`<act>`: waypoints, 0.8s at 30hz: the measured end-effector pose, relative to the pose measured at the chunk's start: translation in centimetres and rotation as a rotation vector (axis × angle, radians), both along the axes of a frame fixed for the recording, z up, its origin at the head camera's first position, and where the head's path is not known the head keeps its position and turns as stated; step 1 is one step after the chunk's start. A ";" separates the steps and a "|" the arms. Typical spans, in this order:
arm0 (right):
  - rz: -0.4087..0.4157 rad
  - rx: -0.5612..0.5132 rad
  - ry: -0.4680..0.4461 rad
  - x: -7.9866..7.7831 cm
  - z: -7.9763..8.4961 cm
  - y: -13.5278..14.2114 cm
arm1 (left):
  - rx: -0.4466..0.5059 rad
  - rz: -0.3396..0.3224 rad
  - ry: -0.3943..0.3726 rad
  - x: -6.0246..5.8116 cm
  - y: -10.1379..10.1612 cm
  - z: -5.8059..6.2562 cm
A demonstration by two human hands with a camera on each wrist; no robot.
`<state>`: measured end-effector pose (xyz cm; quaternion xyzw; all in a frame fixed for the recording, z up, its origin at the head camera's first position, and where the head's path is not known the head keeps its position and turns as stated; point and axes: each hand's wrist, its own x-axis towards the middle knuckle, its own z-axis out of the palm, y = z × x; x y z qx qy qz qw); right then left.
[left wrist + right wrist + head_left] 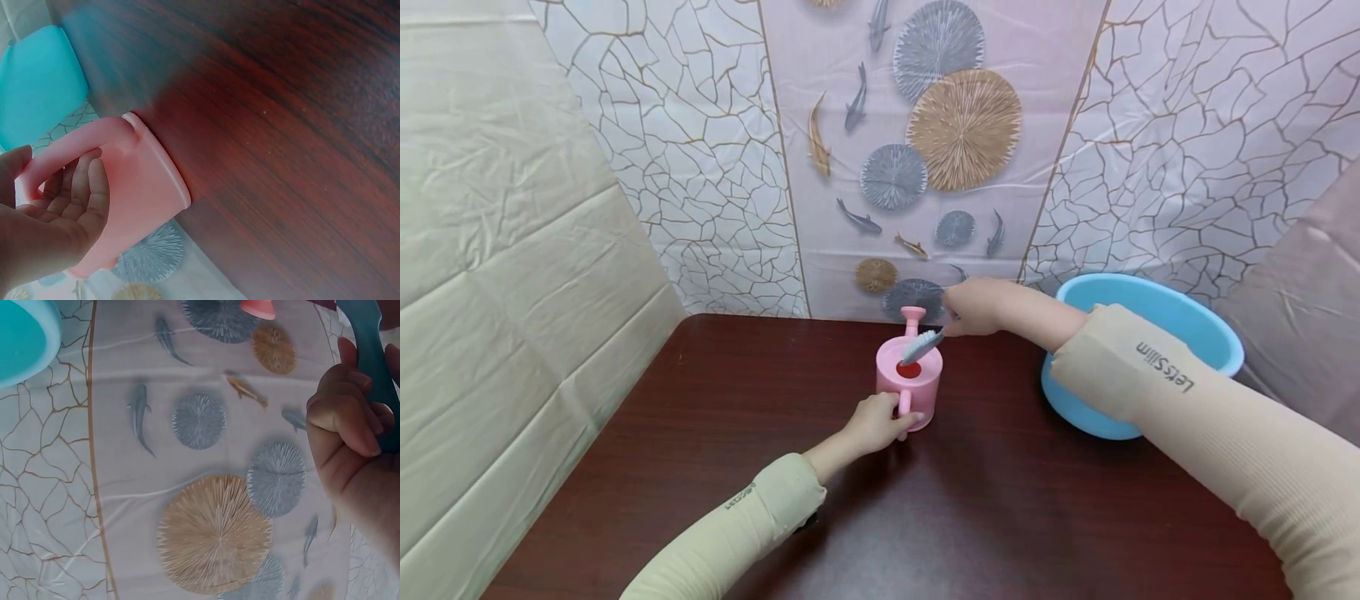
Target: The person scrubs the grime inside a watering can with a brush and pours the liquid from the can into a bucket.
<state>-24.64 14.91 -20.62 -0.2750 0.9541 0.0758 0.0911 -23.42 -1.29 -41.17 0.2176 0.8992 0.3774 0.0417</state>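
Observation:
A pink watering can (927,398) stands upright on the dark wooden table, its spout toward the back wall. My left hand (874,423) holds the can's handle (84,140) from the near side, with fingers passed through the loop and the thumb over it. In my right hand (976,307) is a small brush (922,346) with white bristles and a blue-grey handle. Its bristle head slants down over the can's top, beside the round opening, where red shows. The right wrist view has the fingers curled round the brush handle (370,359).
A light blue basin (1093,417) stands at the right, partly behind my right forearm. Wood-grained tabletop (737,400) runs around the can. A patterned cloth (722,167) covers the wall behind, and a beige cloth (497,250) hangs at the left.

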 end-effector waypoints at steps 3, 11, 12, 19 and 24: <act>0.018 0.007 0.016 0.0 -0.3 -0.4 | -0.008 0.000 0.006 0.0 0.0 0.0; -0.020 0.031 0.037 -0.3 -0.8 -1.4 | -0.021 -0.003 0.025 0.0 0.1 0.1; -0.021 0.032 0.046 -0.4 -0.9 -1.4 | -0.020 -0.003 0.022 0.0 0.1 0.2; -0.056 0.051 0.073 -1.4 -1.8 -2.2 | -0.023 0.004 0.021 0.0 0.0 0.1; -0.068 0.087 0.062 -1.9 -3.0 -3.1 | -0.030 -0.008 0.027 0.3 0.2 -0.1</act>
